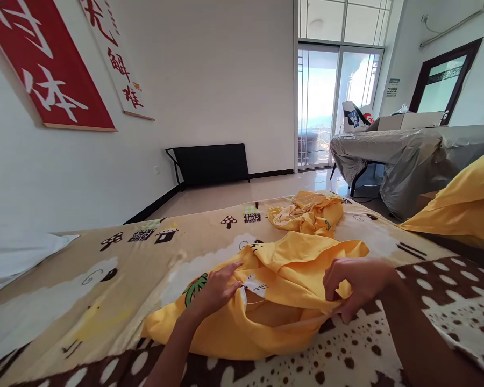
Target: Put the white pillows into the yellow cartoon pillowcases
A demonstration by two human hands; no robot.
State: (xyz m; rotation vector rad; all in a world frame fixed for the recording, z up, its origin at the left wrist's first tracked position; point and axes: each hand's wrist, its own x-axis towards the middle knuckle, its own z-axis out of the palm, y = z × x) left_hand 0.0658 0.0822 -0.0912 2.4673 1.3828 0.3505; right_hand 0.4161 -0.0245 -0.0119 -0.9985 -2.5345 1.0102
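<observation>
Head view shows us leaning over a bed (84, 290) spread with a tan and brown cartoon blanket. Our left hand (218, 290) lies on a yellow garment (290, 279) in front of us, fingers spread flat and pointing toward its open neck, where a white label shows; it clamps nothing. Our right hand (357, 285) is at the garment's right edge, its grip pressed together, pinching a fold of the yellow cloth between thumb and curled fingers. The garment lies crumpled in the middle of the bed, a green leaf print (194, 287) showing just beside our left hand. A second bunched yellow garment (306, 212) rests farther up the bed, apart from the first. At the right edge sits a yellow pillow (463, 207). Beyond the bed we see a piece of furniture under a grey cover (403, 156), a black folded frame (210, 164) against the white wall, red and white banners (52, 70) on the left, and glass doors (334, 102) at the back.
</observation>
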